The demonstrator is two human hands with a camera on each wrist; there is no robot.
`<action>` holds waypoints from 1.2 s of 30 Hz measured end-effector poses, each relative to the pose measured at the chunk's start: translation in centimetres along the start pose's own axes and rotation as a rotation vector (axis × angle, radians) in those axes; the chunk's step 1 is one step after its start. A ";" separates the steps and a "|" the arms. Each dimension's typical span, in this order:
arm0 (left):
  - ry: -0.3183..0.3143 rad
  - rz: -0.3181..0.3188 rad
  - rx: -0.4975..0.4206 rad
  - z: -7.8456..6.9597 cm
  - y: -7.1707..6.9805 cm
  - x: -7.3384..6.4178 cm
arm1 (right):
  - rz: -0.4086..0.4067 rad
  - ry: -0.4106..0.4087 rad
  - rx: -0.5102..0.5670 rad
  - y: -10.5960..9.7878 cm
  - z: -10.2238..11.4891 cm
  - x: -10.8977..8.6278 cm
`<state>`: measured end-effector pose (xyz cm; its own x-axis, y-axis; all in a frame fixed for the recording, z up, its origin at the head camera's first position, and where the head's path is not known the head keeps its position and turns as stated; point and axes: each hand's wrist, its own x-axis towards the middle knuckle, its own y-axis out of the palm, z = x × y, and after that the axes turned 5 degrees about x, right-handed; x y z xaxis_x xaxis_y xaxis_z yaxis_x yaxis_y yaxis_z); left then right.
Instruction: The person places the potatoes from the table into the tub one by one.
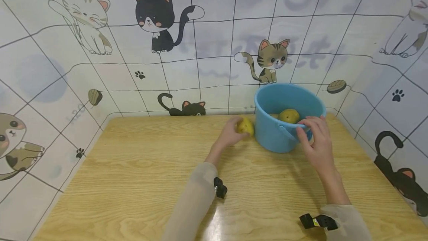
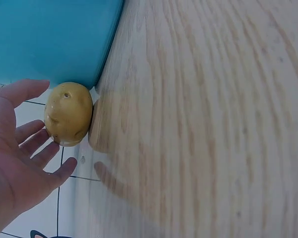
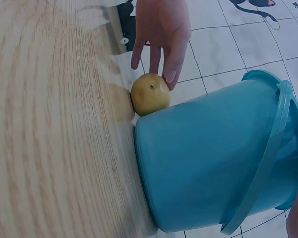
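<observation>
A yellow potato (image 1: pixel 245 127) sits on the table right beside the blue bucket (image 1: pixel 272 137). My left hand (image 1: pixel 231 132) is at the potato's left, its thumb and fingers spread apart around it; in the left wrist view the fingertips (image 2: pixel 53 147) come right up to the potato (image 2: pixel 68 114) without closing on it. With thumb and fingers over the near right rim, my right hand (image 1: pixel 319 146) grips the bucket, which stands upright. Inside the bucket lies another potato (image 1: pixel 289 116), with part of one more showing beside it.
The wooden table (image 1: pixel 140 159) reaches back to a wall covering (image 1: pixel 214 48) printed with cats and grid lines, which also rises at both sides. The bucket's handle (image 3: pixel 260 173) hangs down along its outside. Small black devices (image 1: pixel 219 188) are strapped at both wrists.
</observation>
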<state>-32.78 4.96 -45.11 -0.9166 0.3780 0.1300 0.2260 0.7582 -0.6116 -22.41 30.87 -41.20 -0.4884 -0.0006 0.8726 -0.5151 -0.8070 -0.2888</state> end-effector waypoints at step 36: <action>-0.083 0.068 0.083 0.1 1.2 -0.6 | 0.000 0.005 0.010 0.1 0.0 -0.1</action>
<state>-31.98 5.61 -46.04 -0.9250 0.3792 0.0237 0.2633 0.6847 -0.6796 -22.44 30.78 -41.29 -0.4918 0.0025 0.8707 -0.5077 -0.8132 -0.2845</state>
